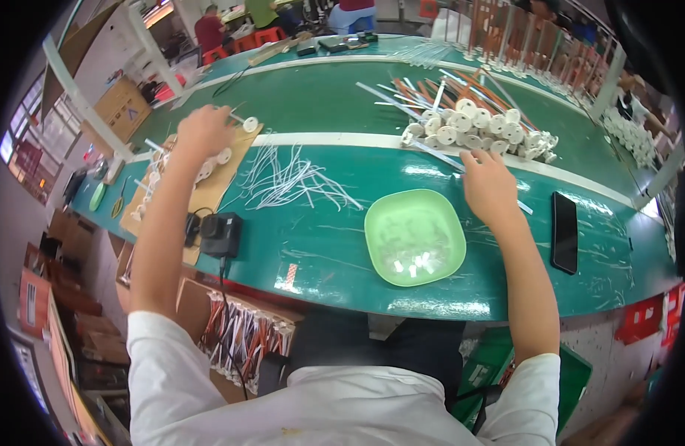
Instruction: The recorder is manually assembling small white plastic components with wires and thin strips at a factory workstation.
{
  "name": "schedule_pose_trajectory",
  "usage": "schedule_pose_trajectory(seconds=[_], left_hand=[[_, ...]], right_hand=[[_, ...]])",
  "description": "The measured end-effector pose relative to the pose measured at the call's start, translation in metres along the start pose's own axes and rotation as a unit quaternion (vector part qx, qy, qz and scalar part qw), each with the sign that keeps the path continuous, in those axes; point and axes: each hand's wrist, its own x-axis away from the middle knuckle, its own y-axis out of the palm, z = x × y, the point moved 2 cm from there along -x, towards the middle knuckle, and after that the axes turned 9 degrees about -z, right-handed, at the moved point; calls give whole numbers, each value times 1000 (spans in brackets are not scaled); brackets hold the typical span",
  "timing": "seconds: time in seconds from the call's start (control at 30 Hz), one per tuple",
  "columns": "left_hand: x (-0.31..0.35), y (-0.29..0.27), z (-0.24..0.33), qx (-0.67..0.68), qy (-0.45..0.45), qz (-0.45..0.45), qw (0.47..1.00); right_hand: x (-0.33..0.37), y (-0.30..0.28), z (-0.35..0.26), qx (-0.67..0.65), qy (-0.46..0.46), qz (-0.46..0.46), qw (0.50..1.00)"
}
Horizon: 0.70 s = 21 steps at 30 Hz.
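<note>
Left hand: the left hand (205, 130) reaches far out over a brown cardboard sheet (208, 195) on the bench, fingers curled down among white disc-ended sticks (222, 157); whether it grips one I cannot tell.
Right hand: the right hand (489, 186) lies palm down, fingers spread and loose, its fingertips at the near edge of a pile of white disc-ended parts (476, 128); no grip shows.
Pile: just beyond the right hand, heaped across a white stripe on the bench, with thin white and orange rods mixed into it.
Loose wires: a tangle of white wires (294, 182) lies between the two hands.
Green tray: a light green square tray (415, 236) sits just inside the right wrist, nearer the body, with a few small white pieces in it.
Black device: a small black box (220, 234) with a cable rests beside the left forearm, on the near end of the cardboard.
Phone: a dark phone (564, 232) lies flat outside the right forearm.
Bench: the green bench (320, 97) carries everything.
</note>
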Motion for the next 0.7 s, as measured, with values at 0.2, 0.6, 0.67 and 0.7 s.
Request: schedule_pose_trajectory(seconds=[0.2,0.6,0.67,0.7], left_hand=[[49,-3,144,292,307,211,881],[57,23,212,81,496,242,830],[64,17,210,82,506,279,812],[67,17,209,82,514,320,791]], right_hand=[[-5,26,23,-23,19,-17,999],[1,-27,7,-9,-156,312,937],[1,-29,7,-14,-163,307,937],[1,-31,5,-9,-169,323,931]])
